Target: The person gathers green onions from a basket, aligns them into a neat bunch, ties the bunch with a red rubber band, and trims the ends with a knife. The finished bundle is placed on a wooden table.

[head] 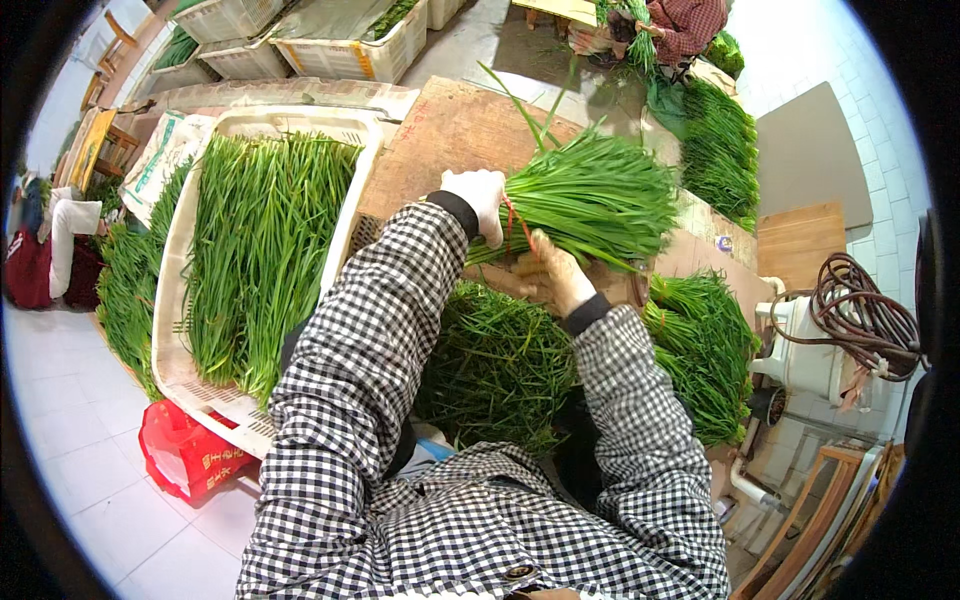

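Observation:
A thick bunch of garlic chives (592,199) lies across the wooden board (442,127), leaf ends fanning to the right. My left hand (480,199), in a pale glove, grips the bunch at its left end. A thin red tie (511,217) loops around the bunch just right of that hand. My right hand (559,274) is at the near side of the bunch, with the tie's end pinched between thumb and fingers. The lower fingers of my right hand are partly in shadow. Two long loose leaves stick up beyond the bunch.
Left of the board stands a white plastic crate (169,300) filled with chives. Loose trimmed leaves (495,367) lie heaped below my hands. Tied bunches (697,352) are stacked at the right, near a coiled hose (847,315). Another person (686,30) handles greens at the top.

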Demonstrator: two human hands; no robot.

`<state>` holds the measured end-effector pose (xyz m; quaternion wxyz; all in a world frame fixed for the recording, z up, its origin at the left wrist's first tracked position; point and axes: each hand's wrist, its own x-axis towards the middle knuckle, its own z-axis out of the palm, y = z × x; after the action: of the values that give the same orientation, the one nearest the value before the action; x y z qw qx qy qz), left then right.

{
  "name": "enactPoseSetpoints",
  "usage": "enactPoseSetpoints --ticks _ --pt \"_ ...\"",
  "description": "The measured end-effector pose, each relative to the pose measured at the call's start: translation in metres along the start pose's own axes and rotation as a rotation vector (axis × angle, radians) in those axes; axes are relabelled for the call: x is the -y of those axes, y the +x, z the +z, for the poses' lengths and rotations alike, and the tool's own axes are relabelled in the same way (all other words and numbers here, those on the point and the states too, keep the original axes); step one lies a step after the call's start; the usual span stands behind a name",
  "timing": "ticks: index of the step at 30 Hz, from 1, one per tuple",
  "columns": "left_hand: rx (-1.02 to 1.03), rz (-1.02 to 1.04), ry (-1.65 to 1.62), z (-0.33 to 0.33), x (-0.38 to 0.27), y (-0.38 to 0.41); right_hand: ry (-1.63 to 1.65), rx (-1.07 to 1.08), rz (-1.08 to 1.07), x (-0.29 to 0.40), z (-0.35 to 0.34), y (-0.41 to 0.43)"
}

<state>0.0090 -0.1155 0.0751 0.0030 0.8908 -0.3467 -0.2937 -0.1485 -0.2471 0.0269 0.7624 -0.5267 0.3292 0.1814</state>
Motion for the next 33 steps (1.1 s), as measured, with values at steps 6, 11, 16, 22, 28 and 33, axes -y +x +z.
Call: enactPoseSetpoints --ticks 6,11,16,22,28,33 --pt "0.036 0.059 -0.076 0.006 -0.002 -0.003 -0.129 -0.065 -0.187 0.002 -0.02 -0.046" --pt "0.014 0.047 -0.067 0.005 -0.008 -0.011 -0.415 -0.159 -0.342 0.004 0.01 -0.029" --pt "-0.171 -0.004 0.015 0.012 -0.014 -0.027 -0.202 -0.069 -0.5 0.017 0.004 -0.017" --pt "-0.357 -0.122 0.119 0.034 -0.04 -0.044 -0.991 -0.41 -1.199 0.075 0.028 0.002" --pt "-0.52 -0.038 0.135 0.071 -0.029 -0.03 -0.602 0.047 -1.147 0.056 0.048 0.012" --pt "-0.643 -0.042 0.01 0.066 -0.027 -0.019 -0.316 0.267 -0.876 0.045 0.033 -0.018"
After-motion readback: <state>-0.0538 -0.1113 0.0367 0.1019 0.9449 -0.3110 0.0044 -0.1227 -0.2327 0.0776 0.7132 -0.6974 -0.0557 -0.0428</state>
